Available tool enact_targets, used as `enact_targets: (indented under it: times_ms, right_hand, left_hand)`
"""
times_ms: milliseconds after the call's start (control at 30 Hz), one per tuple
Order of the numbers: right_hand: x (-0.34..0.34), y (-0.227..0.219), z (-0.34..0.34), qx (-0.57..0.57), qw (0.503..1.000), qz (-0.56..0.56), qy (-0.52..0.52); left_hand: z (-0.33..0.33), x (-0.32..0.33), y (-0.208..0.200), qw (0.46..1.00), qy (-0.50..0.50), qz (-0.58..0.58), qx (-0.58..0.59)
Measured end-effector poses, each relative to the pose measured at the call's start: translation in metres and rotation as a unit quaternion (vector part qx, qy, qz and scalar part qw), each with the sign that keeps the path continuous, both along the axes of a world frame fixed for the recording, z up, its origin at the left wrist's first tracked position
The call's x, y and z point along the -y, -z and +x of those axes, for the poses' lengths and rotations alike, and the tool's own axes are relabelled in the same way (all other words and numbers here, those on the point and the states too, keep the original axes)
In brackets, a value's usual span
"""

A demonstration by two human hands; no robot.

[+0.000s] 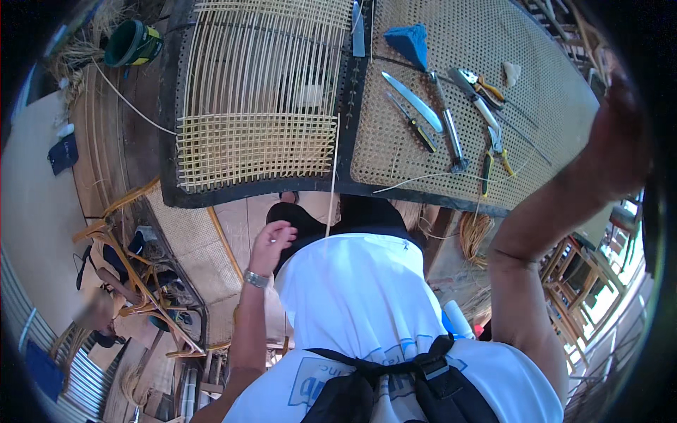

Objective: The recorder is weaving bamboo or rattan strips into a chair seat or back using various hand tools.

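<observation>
A dark-framed panel (pixel 168 151) lies in front of me, its left half partly woven with pale cane strips (pixel 254 144). One loose cane strip (pixel 332 183) hangs over the near edge toward my shirt. My left hand (pixel 270 247) is by my waist, left of that strip, fingers loosely bent and apart, with nothing visible in it. My right arm is raised to the far right; my right hand (pixel 624 106) is dark at the picture's rim, and its fingers cannot be made out. On the finished right half lie a knife (pixel 416 102), an awl-like tool (pixel 421 132) and pliers (pixel 497 151).
Also on the panel are a hammer-like tool (pixel 447 120), yellow-handled cutters (pixel 483 88) and a blue wedge-shaped piece (pixel 409 46). A green bucket (pixel 130 46) stands at the far left. A coil of cane (pixel 474 236) hangs right of me. Another person (pixel 109 303) sits at lower left beside a chair frame (pixel 148 275).
</observation>
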State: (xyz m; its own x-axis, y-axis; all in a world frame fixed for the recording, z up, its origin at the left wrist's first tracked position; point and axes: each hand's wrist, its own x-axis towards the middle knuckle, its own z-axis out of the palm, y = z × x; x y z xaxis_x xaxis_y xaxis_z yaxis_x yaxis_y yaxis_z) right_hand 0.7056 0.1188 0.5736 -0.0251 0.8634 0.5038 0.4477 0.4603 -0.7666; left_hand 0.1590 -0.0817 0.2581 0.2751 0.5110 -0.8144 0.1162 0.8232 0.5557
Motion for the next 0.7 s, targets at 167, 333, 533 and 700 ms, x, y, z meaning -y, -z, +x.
enact_targets:
  times_ms: [167,333,533,700]
  right_hand:
    - [-0.005,0.135,-0.053,-0.142,0.965,-0.153,0.156]
    - [0.058,0.233,-0.13,-0.04,0.93,-0.357,0.074]
    - [0.125,0.258,-0.169,0.047,0.9,-0.434,-0.01]
    - [0.143,0.272,-0.167,0.106,0.889,-0.443,-0.05]
  left_hand:
    - [0.125,-0.065,-0.021,0.941,-0.213,-0.099,0.244]
    - [0.174,-0.128,0.008,0.96,-0.229,0.014,0.161]
    - [0.187,-0.161,-0.004,0.864,0.05,0.447,-0.227]
    - [0.197,-0.186,0.0,0.856,0.025,0.452,-0.25]
